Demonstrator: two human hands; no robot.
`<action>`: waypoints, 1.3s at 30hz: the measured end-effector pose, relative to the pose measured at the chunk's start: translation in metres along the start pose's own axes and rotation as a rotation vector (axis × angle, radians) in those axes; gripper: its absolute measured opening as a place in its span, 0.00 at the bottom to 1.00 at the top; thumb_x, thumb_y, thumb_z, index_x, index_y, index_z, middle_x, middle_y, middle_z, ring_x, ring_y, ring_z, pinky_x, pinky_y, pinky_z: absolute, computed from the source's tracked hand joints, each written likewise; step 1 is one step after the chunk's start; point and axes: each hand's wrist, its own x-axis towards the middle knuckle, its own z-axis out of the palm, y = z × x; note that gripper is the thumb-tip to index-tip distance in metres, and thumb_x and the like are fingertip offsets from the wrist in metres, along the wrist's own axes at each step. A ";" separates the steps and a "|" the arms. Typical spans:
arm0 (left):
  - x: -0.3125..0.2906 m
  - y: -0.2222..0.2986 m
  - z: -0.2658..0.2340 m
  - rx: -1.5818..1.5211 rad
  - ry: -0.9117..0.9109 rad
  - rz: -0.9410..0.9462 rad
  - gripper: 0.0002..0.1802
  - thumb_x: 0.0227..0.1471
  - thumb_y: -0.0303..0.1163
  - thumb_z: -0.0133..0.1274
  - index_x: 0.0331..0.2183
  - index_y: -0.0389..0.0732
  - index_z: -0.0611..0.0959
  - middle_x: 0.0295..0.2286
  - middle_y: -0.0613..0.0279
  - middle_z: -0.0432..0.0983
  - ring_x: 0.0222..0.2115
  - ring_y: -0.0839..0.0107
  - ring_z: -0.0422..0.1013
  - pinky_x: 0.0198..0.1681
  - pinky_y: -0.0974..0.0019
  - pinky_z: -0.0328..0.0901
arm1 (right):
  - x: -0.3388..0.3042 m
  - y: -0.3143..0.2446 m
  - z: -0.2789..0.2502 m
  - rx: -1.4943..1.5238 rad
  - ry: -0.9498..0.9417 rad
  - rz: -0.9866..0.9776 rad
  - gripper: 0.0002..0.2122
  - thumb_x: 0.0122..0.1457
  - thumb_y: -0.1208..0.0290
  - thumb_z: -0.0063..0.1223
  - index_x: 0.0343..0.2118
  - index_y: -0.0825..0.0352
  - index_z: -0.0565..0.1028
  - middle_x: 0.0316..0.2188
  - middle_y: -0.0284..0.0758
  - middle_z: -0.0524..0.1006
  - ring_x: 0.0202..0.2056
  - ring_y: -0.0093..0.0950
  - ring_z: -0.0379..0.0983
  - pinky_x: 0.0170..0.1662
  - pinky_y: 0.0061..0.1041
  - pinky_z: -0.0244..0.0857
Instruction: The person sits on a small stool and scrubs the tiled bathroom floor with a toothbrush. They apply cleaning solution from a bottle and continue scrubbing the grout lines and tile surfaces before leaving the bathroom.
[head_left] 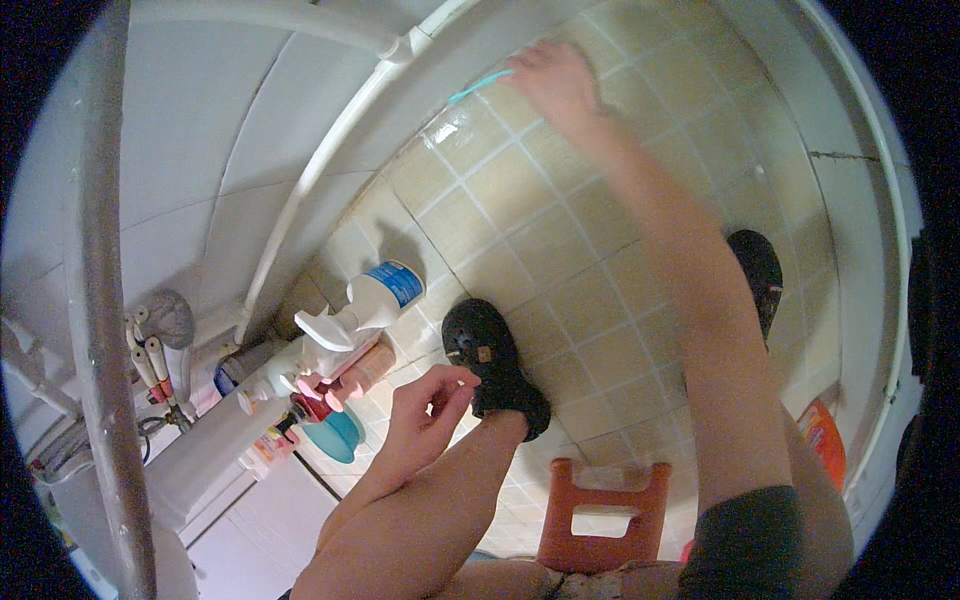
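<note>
My right hand [556,88] reaches far forward, low over the tiled floor [545,235], its fingers blurred but closed round one end of a slim turquoise stick [478,87], shaped like a toothbrush. The stick's other end points left, to the joint between floor and wall, and its tip is too blurred to identify. A wet, shiny patch [440,133] lies on the tiles just below it. My left hand [432,405] hangs beside my leg, close to a black clog [482,342] on my foot. Its fingers are curled toward the thumb, with nothing seen in them.
White spray bottle [380,295], pink bottle [365,372] and turquoise bowl [335,435] stand at the left. White pipes [320,160] run along the left wall. An orange stool [607,500] is below me, another black clog [757,275] to the right, an orange packet [822,440] near the right wall.
</note>
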 end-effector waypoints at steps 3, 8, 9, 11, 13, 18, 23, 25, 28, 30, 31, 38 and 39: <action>0.002 0.003 0.002 0.003 0.008 0.015 0.05 0.54 0.24 0.52 0.36 0.39 0.79 0.17 0.72 0.68 0.17 0.86 0.60 0.20 0.78 0.54 | 0.015 -0.050 -0.003 0.125 -0.011 -0.057 0.12 0.53 0.57 0.50 0.33 0.57 0.78 0.30 0.28 0.76 0.39 0.26 0.71 0.41 0.31 0.65; 0.000 0.001 -0.001 -0.003 0.015 -0.072 0.05 0.54 0.26 0.52 0.34 0.37 0.78 0.20 0.69 0.70 0.20 0.84 0.63 0.24 0.77 0.59 | 0.001 -0.008 0.005 0.100 0.077 -0.009 0.11 0.51 0.57 0.51 0.33 0.57 0.78 0.31 0.28 0.76 0.40 0.26 0.71 0.41 0.29 0.66; -0.001 0.002 0.000 -0.002 0.002 -0.081 0.05 0.54 0.26 0.52 0.34 0.37 0.78 0.20 0.69 0.70 0.20 0.84 0.64 0.24 0.77 0.59 | -0.003 0.009 -0.005 0.082 0.037 0.048 0.11 0.51 0.57 0.51 0.33 0.57 0.78 0.32 0.28 0.76 0.40 0.26 0.71 0.42 0.29 0.66; 0.001 0.002 -0.001 0.008 -0.030 -0.087 0.05 0.54 0.25 0.52 0.34 0.37 0.79 0.20 0.69 0.70 0.20 0.84 0.64 0.24 0.77 0.59 | -0.001 0.013 -0.011 0.052 -0.062 0.071 0.11 0.52 0.58 0.51 0.33 0.57 0.77 0.33 0.28 0.76 0.41 0.26 0.71 0.42 0.29 0.66; 0.002 0.007 -0.001 0.040 -0.029 -0.079 0.05 0.54 0.25 0.51 0.34 0.37 0.79 0.20 0.69 0.70 0.20 0.84 0.64 0.23 0.77 0.59 | 0.008 -0.017 -0.007 0.044 -0.174 0.000 0.10 0.53 0.59 0.50 0.34 0.57 0.77 0.34 0.28 0.76 0.42 0.27 0.71 0.44 0.29 0.66; 0.006 0.010 0.001 0.037 -0.019 -0.048 0.05 0.54 0.25 0.52 0.34 0.36 0.78 0.20 0.69 0.70 0.19 0.84 0.64 0.23 0.77 0.59 | 0.014 -0.089 0.005 0.165 -0.219 -0.060 0.11 0.56 0.60 0.46 0.34 0.57 0.77 0.36 0.30 0.76 0.44 0.29 0.71 0.47 0.30 0.65; -0.002 -0.005 -0.002 0.008 0.023 -0.054 0.05 0.53 0.24 0.52 0.35 0.38 0.78 0.18 0.70 0.69 0.18 0.85 0.61 0.21 0.78 0.56 | -0.005 -0.018 -0.004 0.135 -0.095 0.097 0.10 0.56 0.58 0.47 0.33 0.56 0.78 0.34 0.29 0.77 0.41 0.28 0.72 0.42 0.29 0.68; -0.002 -0.005 -0.003 -0.002 0.013 -0.028 0.05 0.53 0.24 0.53 0.35 0.39 0.79 0.17 0.71 0.69 0.17 0.86 0.59 0.19 0.78 0.54 | -0.007 0.004 -0.012 0.105 -0.046 0.134 0.11 0.56 0.57 0.47 0.33 0.57 0.78 0.33 0.29 0.77 0.40 0.29 0.72 0.40 0.28 0.69; 0.001 -0.002 -0.001 -0.005 0.000 0.005 0.05 0.53 0.23 0.52 0.35 0.39 0.79 0.17 0.71 0.68 0.17 0.86 0.59 0.19 0.78 0.54 | -0.001 -0.028 0.013 0.129 -0.037 -0.031 0.12 0.56 0.57 0.48 0.33 0.58 0.78 0.33 0.30 0.77 0.40 0.29 0.72 0.39 0.29 0.70; 0.002 0.000 0.001 -0.015 0.017 0.025 0.05 0.54 0.23 0.52 0.35 0.39 0.79 0.17 0.71 0.68 0.17 0.86 0.59 0.19 0.78 0.54 | 0.013 -0.069 0.011 0.163 -0.079 -0.068 0.12 0.56 0.57 0.47 0.34 0.59 0.77 0.33 0.30 0.77 0.41 0.29 0.72 0.39 0.29 0.70; 0.003 -0.002 0.001 -0.012 0.031 0.033 0.05 0.54 0.23 0.52 0.35 0.39 0.79 0.17 0.71 0.68 0.17 0.86 0.59 0.19 0.78 0.54 | 0.015 -0.079 0.010 0.180 -0.100 -0.085 0.13 0.56 0.56 0.47 0.34 0.59 0.77 0.33 0.30 0.77 0.41 0.30 0.72 0.39 0.30 0.70; -0.002 -0.007 -0.004 0.000 0.032 0.000 0.06 0.53 0.23 0.52 0.35 0.39 0.79 0.17 0.72 0.68 0.16 0.86 0.58 0.19 0.78 0.53 | -0.007 0.003 0.003 0.094 -0.104 0.097 0.12 0.56 0.58 0.46 0.36 0.59 0.76 0.38 0.30 0.76 0.46 0.31 0.70 0.41 0.31 0.70; -0.001 -0.006 -0.004 0.003 0.018 0.005 0.06 0.53 0.23 0.52 0.35 0.39 0.79 0.17 0.72 0.68 0.16 0.86 0.58 0.19 0.78 0.53 | -0.007 0.003 0.002 0.073 -0.124 0.087 0.12 0.56 0.58 0.46 0.36 0.59 0.76 0.38 0.30 0.76 0.46 0.31 0.70 0.41 0.31 0.70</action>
